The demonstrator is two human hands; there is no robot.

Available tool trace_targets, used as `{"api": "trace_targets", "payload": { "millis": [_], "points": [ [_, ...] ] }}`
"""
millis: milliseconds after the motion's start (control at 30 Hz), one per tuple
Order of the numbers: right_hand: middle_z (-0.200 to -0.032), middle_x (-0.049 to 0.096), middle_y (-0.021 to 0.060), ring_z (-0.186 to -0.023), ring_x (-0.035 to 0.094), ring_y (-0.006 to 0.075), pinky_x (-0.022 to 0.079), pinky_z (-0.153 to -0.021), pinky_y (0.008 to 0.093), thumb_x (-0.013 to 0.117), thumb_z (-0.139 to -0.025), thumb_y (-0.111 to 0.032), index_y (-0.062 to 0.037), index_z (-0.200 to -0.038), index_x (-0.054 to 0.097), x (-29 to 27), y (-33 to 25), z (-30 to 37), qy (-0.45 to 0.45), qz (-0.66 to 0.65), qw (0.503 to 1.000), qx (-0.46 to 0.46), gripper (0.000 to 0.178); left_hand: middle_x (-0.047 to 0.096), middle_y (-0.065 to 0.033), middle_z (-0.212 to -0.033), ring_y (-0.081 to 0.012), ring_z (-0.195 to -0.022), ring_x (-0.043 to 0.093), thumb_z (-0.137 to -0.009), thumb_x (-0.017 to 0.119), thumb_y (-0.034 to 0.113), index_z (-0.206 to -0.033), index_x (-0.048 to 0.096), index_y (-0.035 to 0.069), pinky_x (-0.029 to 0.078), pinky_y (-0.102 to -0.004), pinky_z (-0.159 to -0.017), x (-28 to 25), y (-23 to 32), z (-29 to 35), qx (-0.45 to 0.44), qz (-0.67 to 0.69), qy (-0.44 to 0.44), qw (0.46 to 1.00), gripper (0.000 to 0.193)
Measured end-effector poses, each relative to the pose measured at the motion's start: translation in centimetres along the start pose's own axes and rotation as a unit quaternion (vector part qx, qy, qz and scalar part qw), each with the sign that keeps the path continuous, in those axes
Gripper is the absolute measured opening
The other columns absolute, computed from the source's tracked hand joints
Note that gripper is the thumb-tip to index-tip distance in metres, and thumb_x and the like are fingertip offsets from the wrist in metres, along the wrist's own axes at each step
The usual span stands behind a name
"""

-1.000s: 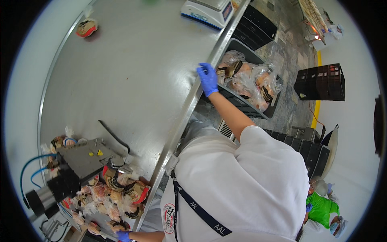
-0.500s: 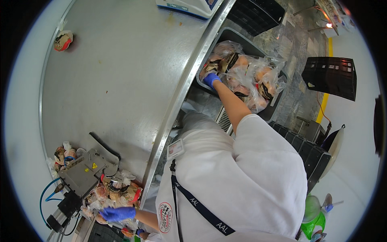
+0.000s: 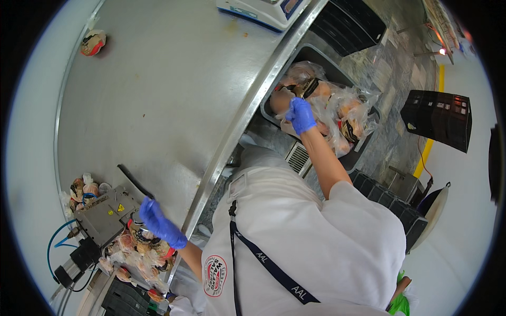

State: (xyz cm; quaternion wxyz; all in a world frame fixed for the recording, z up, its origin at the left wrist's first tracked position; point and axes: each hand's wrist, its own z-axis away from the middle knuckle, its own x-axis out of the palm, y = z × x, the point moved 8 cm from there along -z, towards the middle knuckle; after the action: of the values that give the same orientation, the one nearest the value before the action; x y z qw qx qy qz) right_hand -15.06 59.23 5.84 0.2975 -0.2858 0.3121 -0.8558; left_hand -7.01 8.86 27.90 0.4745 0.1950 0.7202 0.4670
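Note:
My right hand (image 3: 301, 117), in a blue-purple glove, is closed on the gathered end of a clear-bagged piece of raw poultry (image 3: 281, 100) at the left side of a grey crate (image 3: 363, 142). Other bagged poultry (image 3: 319, 89) with printed bags fills that crate. On the left, my gloved left hand (image 3: 159, 224) is raised with fingers extended, beside a grey metal machine (image 3: 103, 217) with a curved black lever (image 3: 135, 181). It seems to hold nothing. More bagged poultry (image 3: 142, 247) lies below the machine, near that hand.
A steel table (image 3: 158, 105) spans the left, with a single bagged piece (image 3: 94, 43) at its far edge and a white scale (image 3: 263, 11) at the back. Black crates (image 3: 348, 23) stand beyond the grey crate. Blue hoses (image 3: 52, 247) run from the machine. A co-worker's sleeve (image 3: 182, 305) shows low down.
My right hand has risen from among the bags, drawing up a bagged piece of poultry. My left hand has moved up and right, toward the lever. The whole view has shifted slightly.

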Motion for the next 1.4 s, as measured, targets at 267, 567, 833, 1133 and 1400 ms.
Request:
{"api": "trace_targets", "payload": {
  "millis": [267,567,833,1133,1400],
  "points": [
    [-0.067,0.054,0.0015,-0.059,0.051,0.0102,0.041,-0.053,0.022,0.057,-0.082,-0.013,-0.005,-0.078,0.058,15.5,-5.8,13.5,-0.365,0.159,0.914,-0.082,0.01,0.03,-0.0168,-0.14,-0.0315,-0.128,0.032,-0.063,0.08,0.023,-0.14,0.023,0.004,0.027,-0.0394,-0.107,19.1,5.5,1.3,0.191,-0.124,-0.415,0.881,0.097],
    [-0.06,0.044,0.0021,-0.053,0.045,0.0123,0.043,-0.053,0.0258,0.053,-0.082,-0.008,-0.006,-0.067,0.048,29.5,2.9,21.7,-0.521,-0.15,0.761,0.356,0.016,0.033,-0.0127,-0.141,-0.0244,-0.126,0.037,-0.066,0.08,0.022,-0.138,0.025,0.006,0.033,-0.0371,-0.103,11.5,-3.0,-2.2,0.055,0.234,-0.298,0.924,0.093],
    [-0.068,0.051,0.0069,-0.063,0.053,0.0174,0.049,-0.061,0.0311,0.054,-0.079,-0.004,-0.0043,-0.077,0.054,36.6,10.6,11.7,-0.419,-0.092,0.871,0.239,0.002,0.058,-0.0157,-0.114,-0.023,-0.104,0.055,-0.084,0.058,0.045,-0.118,0.05,0.003,0.043,-0.0333,-0.089,8.5,-12.4,-9.7,-0.159,0.077,-0.005,0.984,0.055],
    [-0.098,0.061,0.0083,-0.089,0.06,0.0214,0.051,-0.073,0.035,0.055,-0.085,-0.009,-0.0012,-0.105,0.058,32.9,14.5,2.0,-0.598,0.277,0.747,-0.083,0.021,0.058,-0.0116,-0.099,-0.0199,-0.092,0.057,-0.088,0.049,0.052,-0.111,0.051,-0.005,0.047,-0.0286,-0.083,13.6,-15.2,-8.1,-0.307,0.299,-0.086,0.899,0.061],
    [-0.105,0.06,0.0077,-0.092,0.058,0.017,0.048,-0.079,0.0274,0.053,-0.089,-0.017,-0.0006,-0.115,0.054,33.4,14.2,7.8,-0.551,0.216,0.796,0.131,0.031,0.053,-0.0118,-0.105,-0.0169,-0.094,0.054,-0.083,0.066,0.028,-0.118,0.045,-0.004,0.049,-0.027,-0.081,15.0,-16.3,-5.4,-0.386,0.531,-0.138,0.742,0.052]
  ]
}}
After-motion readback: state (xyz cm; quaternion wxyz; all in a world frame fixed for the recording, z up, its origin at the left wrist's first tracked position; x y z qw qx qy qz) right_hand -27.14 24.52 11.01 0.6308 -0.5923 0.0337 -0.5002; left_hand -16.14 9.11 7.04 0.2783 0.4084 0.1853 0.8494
